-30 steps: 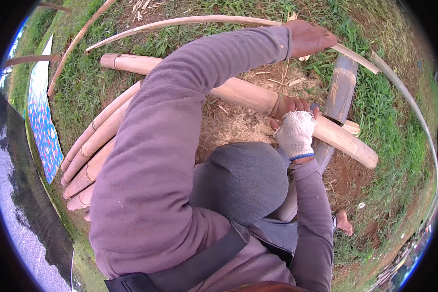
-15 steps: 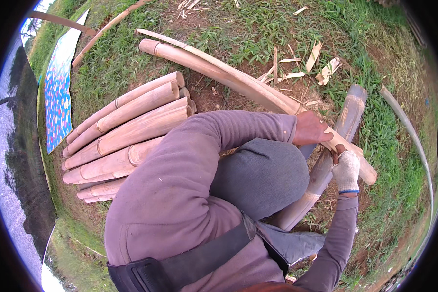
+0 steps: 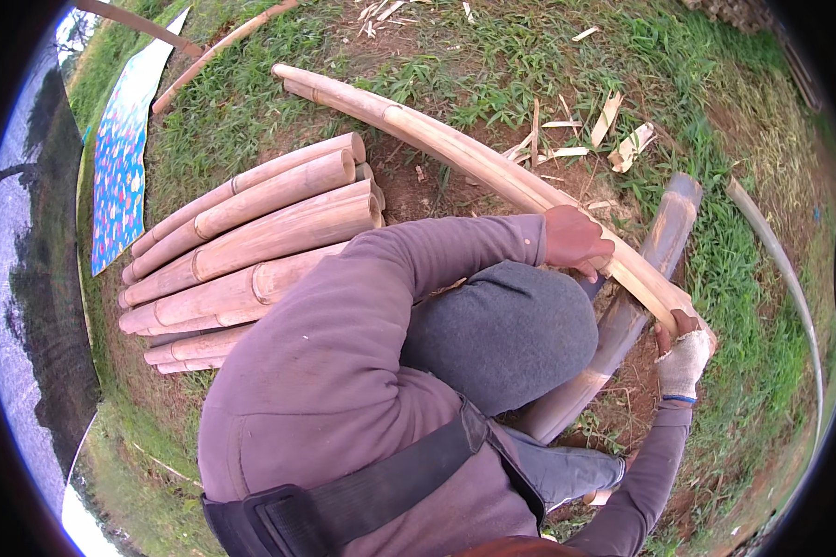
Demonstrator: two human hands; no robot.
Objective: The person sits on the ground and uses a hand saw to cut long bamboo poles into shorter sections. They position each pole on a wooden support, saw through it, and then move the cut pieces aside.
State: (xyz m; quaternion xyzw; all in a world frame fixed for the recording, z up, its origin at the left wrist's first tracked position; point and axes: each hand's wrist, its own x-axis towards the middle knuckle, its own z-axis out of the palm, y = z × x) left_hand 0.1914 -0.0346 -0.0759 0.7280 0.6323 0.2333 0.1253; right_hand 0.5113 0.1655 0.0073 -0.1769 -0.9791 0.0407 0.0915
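Note:
A long split length of bamboo (image 3: 474, 153) runs slantwise from the far middle down to the right. Bare and curled over it, my left hand (image 3: 574, 239) presses its fingers round its near stretch. Close to its right end, my right hand (image 3: 685, 360), in a whitish fingerless-looking glove, grips the edge with thumb and fingers; the fingertips are partly hidden. Beneath, a thick grey-brown bamboo pole (image 3: 671, 215) lies crosswise on the ground and supports it. My bent knee in grey cloth is beside this pole.
Several cut bamboo poles (image 3: 251, 181) lie stacked at the left. Pale bamboo shavings (image 3: 607, 119) are scattered on the grass beyond my hands. A thin curved pole (image 3: 780, 241) lies at the far right. A blue patterned sheet (image 3: 121, 204) hangs at the left.
My right hand has moved outward to the right, toward the bamboo's end. The bamboo's upper strip has shifted with it, and my left hand has moved slightly left.

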